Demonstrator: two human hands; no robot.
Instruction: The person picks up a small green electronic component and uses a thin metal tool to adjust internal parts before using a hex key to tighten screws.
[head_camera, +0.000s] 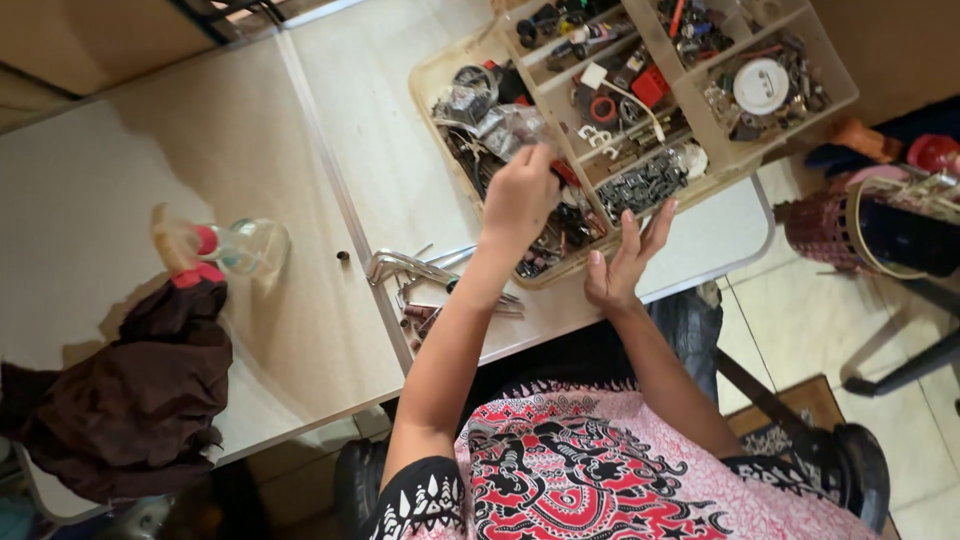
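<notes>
My left hand (520, 195) reaches into a beige compartment box (425, 80) on the white table (300, 150). Its fingertips are pinched on a crinkled clear plastic bag (503, 125) lying over dark small parts in the box's left section. My right hand (622, 262) hovers at the box's near edge, palm up, fingers spread and holding nothing. The other compartments hold screws, black fittings, red pieces (650, 86) and a white round disc (761, 85).
Metal hand tools (415, 270) lie on the table beside my left forearm, with a small nut (343, 257) to their left. A clear bottle with a red cap (245, 247) and a dark brown cloth (130, 400) are further left. A woven basket (830, 228) stands on the tiled floor at right.
</notes>
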